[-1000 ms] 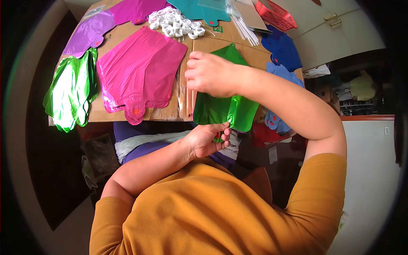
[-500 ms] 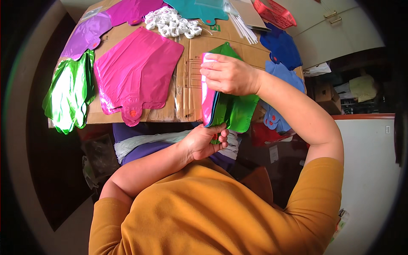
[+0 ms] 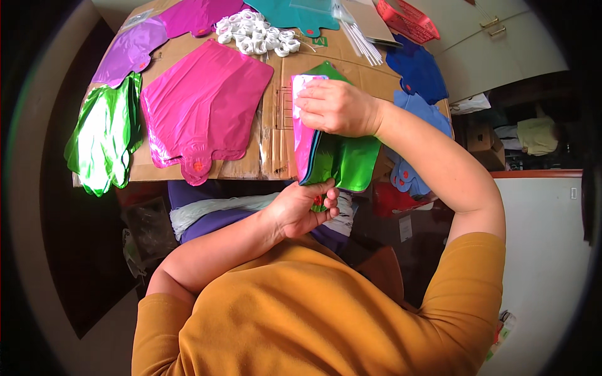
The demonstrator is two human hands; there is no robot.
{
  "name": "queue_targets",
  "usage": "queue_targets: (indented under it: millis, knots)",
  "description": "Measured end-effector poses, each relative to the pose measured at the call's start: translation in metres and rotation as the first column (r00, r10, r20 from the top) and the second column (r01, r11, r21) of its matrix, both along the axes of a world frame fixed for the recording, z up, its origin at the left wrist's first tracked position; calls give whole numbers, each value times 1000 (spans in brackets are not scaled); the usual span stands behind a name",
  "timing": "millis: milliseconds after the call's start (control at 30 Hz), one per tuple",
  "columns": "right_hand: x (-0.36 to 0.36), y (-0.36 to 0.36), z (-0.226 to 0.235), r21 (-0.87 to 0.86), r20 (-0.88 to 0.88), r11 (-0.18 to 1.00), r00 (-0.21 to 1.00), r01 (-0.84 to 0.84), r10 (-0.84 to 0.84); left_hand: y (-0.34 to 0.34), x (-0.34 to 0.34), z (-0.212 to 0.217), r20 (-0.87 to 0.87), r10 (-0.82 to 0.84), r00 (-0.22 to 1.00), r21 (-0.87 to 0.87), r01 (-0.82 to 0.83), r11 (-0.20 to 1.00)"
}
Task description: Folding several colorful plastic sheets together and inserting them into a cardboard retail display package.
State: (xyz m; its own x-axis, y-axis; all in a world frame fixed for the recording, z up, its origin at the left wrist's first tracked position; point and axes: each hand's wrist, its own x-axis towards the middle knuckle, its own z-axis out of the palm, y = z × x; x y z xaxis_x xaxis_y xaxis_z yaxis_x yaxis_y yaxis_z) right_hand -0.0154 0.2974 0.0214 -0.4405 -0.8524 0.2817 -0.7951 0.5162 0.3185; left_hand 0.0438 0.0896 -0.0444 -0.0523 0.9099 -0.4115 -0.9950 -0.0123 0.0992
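Note:
A stack of flat foil balloons is between my hands, over the near edge of the cardboard. Its green foil balloon (image 3: 359, 164) faces me on the right, and a pink foil balloon (image 3: 302, 147) wraps along the left side. Thin blue and dark layers show between them. My left hand (image 3: 306, 207) pinches the stack's lower end, where a green tail with a red spot pokes out below the thumb. Higher up, my right hand (image 3: 338, 109) is closed over the folded upper left edge. Its fingertips lie on the pink foil, and its thumb is hidden.
Cardboard (image 3: 269, 141) covers the table. Left lie pink balloons (image 3: 207, 106), green balloons (image 3: 103, 138) and purple balloons (image 3: 132, 50). Behind are white ribbon coils (image 3: 257, 34), teal balloons (image 3: 295, 14), white sticks (image 3: 360, 41) and a red basket (image 3: 407, 20). Blue balloons (image 3: 417, 69) lie right.
My right hand and the stack's upper left edge have shifted slightly left, and more of the pink side shows. My left hand keeps its pinch at the lower end.

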Motion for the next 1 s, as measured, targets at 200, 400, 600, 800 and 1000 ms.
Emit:
queue_targets:
  millis: [200, 400, 600, 800, 1000]
  knots:
    - [6, 0, -2, -39, 148, 998, 988, 55, -49, -3, 5, -9, -30, -11, 1000, -53, 9, 999]
    - [-33, 2, 16, -140, 659, 877, 704, 460, -264, -4, 4, -14, -138, -56, 989, -96, 43, 994]
    - [-91, -30, 29, 172, 877, 854, 318, 492, -360, -6, 1, -11, -154, -119, 981, -165, 93, 982]
    - [-106, -49, 21, 388, 772, 818, 335, 426, -541, -9, -1, -15, -130, -141, 981, -85, 131, 988]
    - [-94, -38, 15, 109, 891, 826, 315, 553, -328, -7, -3, -16, -93, -133, 987, -66, 127, 990]
